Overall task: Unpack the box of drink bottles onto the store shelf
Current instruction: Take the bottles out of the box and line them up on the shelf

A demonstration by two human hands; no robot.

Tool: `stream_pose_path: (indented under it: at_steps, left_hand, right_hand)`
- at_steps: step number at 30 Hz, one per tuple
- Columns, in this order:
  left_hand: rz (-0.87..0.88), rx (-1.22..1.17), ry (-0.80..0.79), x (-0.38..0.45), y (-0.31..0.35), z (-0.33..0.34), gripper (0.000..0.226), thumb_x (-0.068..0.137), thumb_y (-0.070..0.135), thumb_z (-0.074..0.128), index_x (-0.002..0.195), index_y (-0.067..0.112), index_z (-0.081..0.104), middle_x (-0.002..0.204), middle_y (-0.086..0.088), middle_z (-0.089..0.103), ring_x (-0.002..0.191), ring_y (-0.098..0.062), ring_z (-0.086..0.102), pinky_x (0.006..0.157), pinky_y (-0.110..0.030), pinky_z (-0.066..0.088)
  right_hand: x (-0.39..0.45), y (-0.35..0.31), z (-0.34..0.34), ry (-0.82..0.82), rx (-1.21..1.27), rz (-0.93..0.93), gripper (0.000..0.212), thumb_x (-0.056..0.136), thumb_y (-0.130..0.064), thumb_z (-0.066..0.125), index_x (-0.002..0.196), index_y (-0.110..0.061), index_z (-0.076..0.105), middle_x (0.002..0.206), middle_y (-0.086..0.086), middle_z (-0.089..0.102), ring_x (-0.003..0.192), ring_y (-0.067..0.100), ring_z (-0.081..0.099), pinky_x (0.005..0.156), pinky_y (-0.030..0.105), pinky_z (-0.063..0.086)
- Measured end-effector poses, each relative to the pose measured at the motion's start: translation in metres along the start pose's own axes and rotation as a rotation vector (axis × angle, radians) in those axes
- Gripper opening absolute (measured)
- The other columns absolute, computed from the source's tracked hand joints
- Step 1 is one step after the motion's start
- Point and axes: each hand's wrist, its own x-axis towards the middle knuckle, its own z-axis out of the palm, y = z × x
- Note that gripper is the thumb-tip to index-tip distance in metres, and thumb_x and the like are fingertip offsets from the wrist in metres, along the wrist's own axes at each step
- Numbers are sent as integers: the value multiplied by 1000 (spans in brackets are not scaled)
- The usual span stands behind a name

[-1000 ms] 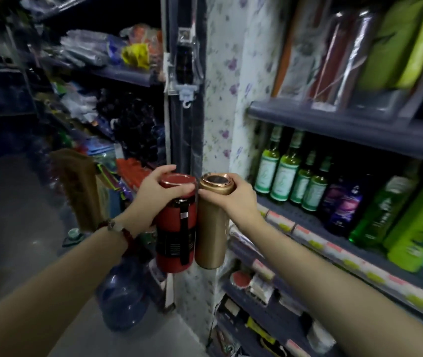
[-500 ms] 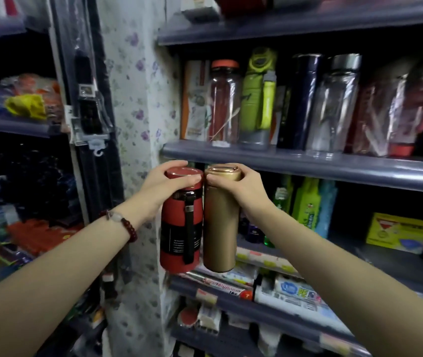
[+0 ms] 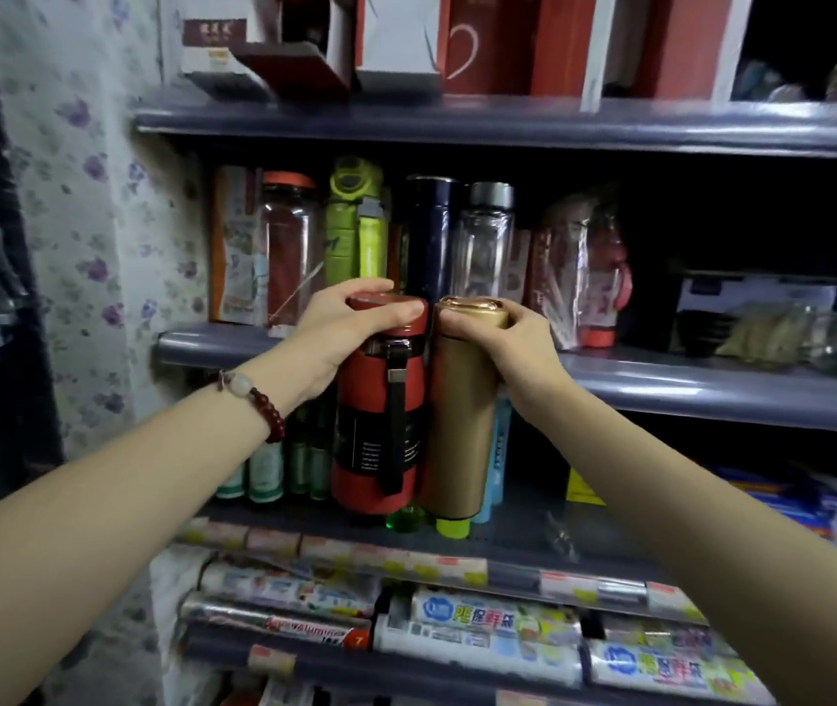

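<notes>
My left hand (image 3: 340, 328) grips the top of a red flask (image 3: 380, 430) with a black strap and a black label band. My right hand (image 3: 508, 343) grips the lid of a gold flask (image 3: 459, 425). Both flasks hang upright and touch side by side, held in the air in front of the grey middle shelf (image 3: 711, 384). Their tops are level with that shelf's front edge. On the shelf behind stand several bottles: a clear one with an orange lid (image 3: 286, 247), a green one (image 3: 355, 221), a dark blue one (image 3: 429, 236) and a clear one with a silver lid (image 3: 487, 236).
The upper shelf (image 3: 508, 127) carries red and white gift boxes. Below the flasks stand small green bottles (image 3: 266, 466) on a lower shelf (image 3: 533, 542). Rolls of foil and wrap (image 3: 482, 629) fill the bottom shelves. A flowered wall panel (image 3: 90, 247) borders the left side. Glassware sits at the middle shelf's right end.
The view has swung up and to the right, from the aisle to the shelves. Both flasks have risen together, up to the middle shelf's edge, still held by their tops.
</notes>
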Motion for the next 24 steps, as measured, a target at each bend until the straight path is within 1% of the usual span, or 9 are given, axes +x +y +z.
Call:
stream_pose_path:
  at_steps: [4,7,9,11,13,15,19,22,24]
  left_hand:
    - [37,-10,-22,18,19,38,70,46,39,87,110,21,67,103,-3,71,94,-16,69,83,-31,54]
    - [73,-20,-25,30,35,62,58,60,28,87,113,17,65,105,-4,70,93,-16,69,81,-27,54]
    - [103,-24,-29,35,45,76,55,64,25,85,115,16,65,106,-5,70,94,-17,68,83,-29,54]
    - [138,-21,-25,40,53,88,61,56,31,88,112,18,66,105,-4,71,94,-17,69,84,-30,55]
    - [166,-10,-17,45,62,99,65,51,35,88,111,18,67,103,-2,71,92,-14,69,81,-28,54]
    - [185,0,-12,48,71,111,66,53,35,88,112,16,67,103,-1,71,92,-12,69,79,-25,53]
    - [224,53,-12,52,91,131,62,59,35,87,114,15,65,104,1,69,95,-10,67,84,-24,53]
    - [241,52,-12,58,102,146,63,58,36,88,114,15,65,104,0,70,93,-12,68,81,-25,54]
    - [261,64,2,63,107,154,66,54,40,88,113,17,66,106,0,70,96,-12,68,86,-27,54]
  right_hand:
    - [13,-22,-37,22,-24,-32,39,70,-22,84,103,-7,71,96,8,75,89,20,73,77,34,60]
    - [20,-36,-59,45,-23,-62,38,69,-24,85,101,-9,71,91,4,76,81,15,73,67,27,59]
    - [25,-41,-71,78,-26,-100,39,68,-26,86,100,-10,71,91,4,76,83,16,74,71,29,59]
    - [31,-48,-81,112,-30,-140,41,65,-28,87,99,-11,73,90,3,77,84,16,74,73,29,59]
    - [36,-54,-92,141,-49,-163,45,61,-35,88,97,-15,74,89,1,77,84,15,74,73,30,58]
    - [40,-59,-102,161,-59,-166,48,57,-42,88,96,-17,74,90,0,77,85,15,74,78,34,60]
    - [42,-69,-120,188,-39,-200,47,61,-39,87,99,-15,74,92,3,76,86,17,74,82,37,60]
    - [44,-78,-133,204,-12,-214,42,65,-34,86,100,-13,74,92,4,76,85,17,74,81,35,60]
    - [47,-84,-142,207,-16,-230,42,65,-34,87,99,-14,74,92,4,76,86,17,74,82,37,60]
